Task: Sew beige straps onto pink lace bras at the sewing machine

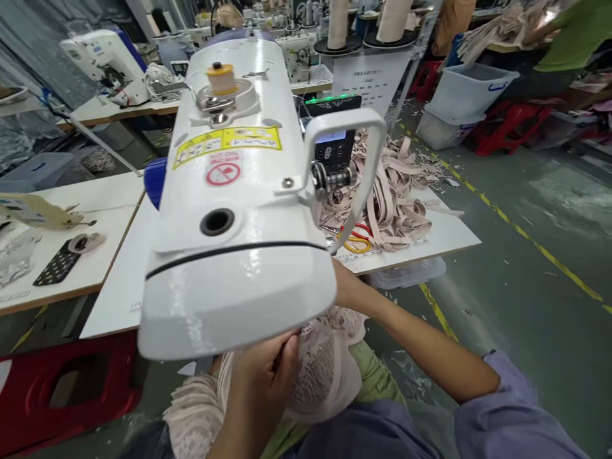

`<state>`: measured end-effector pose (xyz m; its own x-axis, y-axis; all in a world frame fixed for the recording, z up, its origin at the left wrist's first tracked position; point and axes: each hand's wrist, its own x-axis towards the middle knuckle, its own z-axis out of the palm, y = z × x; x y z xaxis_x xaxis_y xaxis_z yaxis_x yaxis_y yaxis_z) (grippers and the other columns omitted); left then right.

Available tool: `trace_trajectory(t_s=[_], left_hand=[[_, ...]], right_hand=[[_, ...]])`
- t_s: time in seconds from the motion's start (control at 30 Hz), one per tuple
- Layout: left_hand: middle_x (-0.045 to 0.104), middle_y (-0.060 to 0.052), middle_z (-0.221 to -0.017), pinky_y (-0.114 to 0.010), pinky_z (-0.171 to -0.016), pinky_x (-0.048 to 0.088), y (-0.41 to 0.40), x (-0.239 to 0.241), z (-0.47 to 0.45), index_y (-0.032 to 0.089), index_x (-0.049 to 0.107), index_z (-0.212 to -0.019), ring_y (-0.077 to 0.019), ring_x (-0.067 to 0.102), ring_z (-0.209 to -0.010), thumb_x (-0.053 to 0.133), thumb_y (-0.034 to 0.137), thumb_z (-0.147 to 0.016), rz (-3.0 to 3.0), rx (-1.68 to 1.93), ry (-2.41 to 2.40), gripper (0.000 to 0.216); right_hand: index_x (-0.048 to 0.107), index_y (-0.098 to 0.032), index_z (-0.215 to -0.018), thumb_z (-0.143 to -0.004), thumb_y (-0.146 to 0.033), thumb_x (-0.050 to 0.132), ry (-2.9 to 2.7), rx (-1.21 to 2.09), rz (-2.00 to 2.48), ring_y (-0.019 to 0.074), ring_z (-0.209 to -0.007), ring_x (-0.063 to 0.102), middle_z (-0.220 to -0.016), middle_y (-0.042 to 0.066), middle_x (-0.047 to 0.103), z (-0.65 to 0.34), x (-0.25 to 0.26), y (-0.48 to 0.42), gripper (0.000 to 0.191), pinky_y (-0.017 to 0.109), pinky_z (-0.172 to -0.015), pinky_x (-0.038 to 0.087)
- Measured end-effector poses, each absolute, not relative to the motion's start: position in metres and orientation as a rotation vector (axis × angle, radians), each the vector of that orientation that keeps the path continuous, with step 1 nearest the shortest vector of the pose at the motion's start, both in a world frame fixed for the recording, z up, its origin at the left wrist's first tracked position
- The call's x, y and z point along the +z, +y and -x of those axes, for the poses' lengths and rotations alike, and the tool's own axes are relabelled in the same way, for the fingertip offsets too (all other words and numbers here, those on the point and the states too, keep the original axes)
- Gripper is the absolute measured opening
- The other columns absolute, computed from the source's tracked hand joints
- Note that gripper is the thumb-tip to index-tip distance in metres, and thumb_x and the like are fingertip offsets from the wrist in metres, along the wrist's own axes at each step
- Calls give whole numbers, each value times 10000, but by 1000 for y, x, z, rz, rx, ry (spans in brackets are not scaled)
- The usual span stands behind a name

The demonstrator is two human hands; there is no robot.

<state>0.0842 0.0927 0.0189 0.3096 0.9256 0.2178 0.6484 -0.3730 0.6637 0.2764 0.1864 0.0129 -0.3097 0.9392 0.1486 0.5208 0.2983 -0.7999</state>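
Note:
A white sewing machine (248, 299) fills the middle of the view, and its head hides the needle area. Below its front edge, my left hand (268, 366) pinches the edge of a pale pink lace bra (318, 376), thumb and fingers closed. The lace cups drape over my lap. My right hand (342, 284) reaches in under the machine head from the right; its fingers are hidden behind the machine, so their grip does not show. More pale lace pieces (194, 414) hang in layers beside my left forearm.
Beige straps (387, 197) lie heaped right of the machine, with red-and-yellow-handled scissors (356, 239) before them. Thread cones (394, 22) stand behind. A red stool (62, 389) is at lower left, a neighbouring table (109, 217) at left. Plastic bins (461, 95) and co-workers are at upper right.

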Motion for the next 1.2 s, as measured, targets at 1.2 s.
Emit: trace_trajectory(t_s=[1.2], left_hand=[[718, -100, -1047, -321, -754, 565, 86, -14, -68, 202, 600, -1195, -229, 699, -916, 548, 317, -937, -2287, 910, 1603, 287]], right_hand=[[501, -193, -732, -788, -151, 547, -1824, 770, 1213, 159, -785, 522, -887, 22, 544, -275, -7, 181, 84, 278, -708, 415]])
